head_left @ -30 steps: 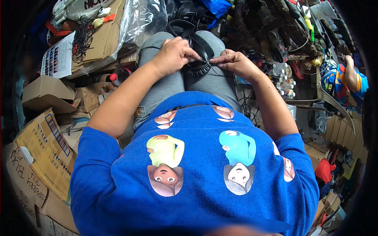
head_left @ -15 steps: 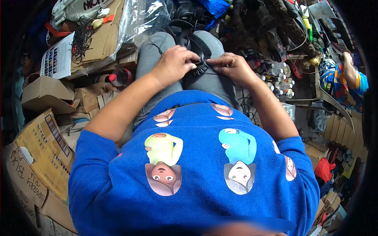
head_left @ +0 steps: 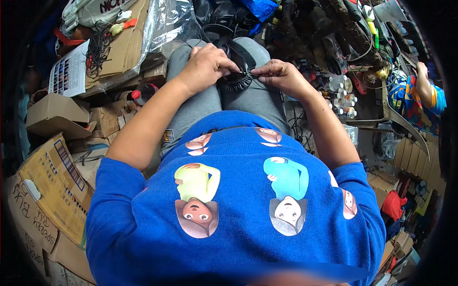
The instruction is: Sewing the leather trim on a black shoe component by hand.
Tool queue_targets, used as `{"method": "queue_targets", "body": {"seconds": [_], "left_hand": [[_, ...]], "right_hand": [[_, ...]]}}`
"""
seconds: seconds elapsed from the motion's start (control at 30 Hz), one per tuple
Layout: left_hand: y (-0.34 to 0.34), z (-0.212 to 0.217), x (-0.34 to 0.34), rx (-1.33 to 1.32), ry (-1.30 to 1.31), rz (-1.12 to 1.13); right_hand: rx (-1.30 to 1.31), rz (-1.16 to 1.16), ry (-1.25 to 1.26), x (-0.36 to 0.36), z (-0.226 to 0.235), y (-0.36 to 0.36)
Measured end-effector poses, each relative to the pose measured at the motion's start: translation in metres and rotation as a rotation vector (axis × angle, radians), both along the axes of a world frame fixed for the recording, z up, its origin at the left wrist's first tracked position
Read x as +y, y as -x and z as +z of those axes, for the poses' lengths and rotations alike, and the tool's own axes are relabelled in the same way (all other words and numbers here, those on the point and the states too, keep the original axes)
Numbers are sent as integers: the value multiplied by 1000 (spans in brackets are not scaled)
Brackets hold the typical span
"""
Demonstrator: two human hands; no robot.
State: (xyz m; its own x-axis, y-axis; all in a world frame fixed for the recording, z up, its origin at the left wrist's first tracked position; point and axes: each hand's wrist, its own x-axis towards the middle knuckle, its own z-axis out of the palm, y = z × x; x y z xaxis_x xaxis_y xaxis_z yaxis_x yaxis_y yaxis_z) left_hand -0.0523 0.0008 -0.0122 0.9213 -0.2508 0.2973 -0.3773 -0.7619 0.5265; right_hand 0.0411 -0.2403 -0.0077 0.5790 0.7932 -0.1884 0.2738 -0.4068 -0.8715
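A black shoe with a ridged, pleated end rests on my lap between my grey-trousered thighs. My left hand reaches over it from the left, thumb and forefinger pinched at the shoe's near part. From the other side my right hand also pinches, its fingertips just right of the pleated edge. A thin pale strand or tool shows between the two sets of fingertips; it is too small to name. Whatever each pinch encloses is hidden by the fingers.
More black shoes lie beyond my knees. At left are cardboard boxes, a red-capped bottle and a bundle of black laces. Small clear bottles stand at right. Another person's arm shows at far right.
My left hand has shifted slightly up and left. My right hand has moved slightly, and more of the shoe's pleated end now shows beneath the fingers.
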Motion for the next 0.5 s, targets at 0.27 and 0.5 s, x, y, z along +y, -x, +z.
{"method": "queue_targets", "body": {"seconds": [0.27, 0.5], "left_hand": [[4, 3, -22, 324, 245, 196], [0, 20, -32, 61, -119, 68]], "right_hand": [[237, -199, -97, 12, 4, 21], [-134, 25, 12, 19, 22, 9]]}}
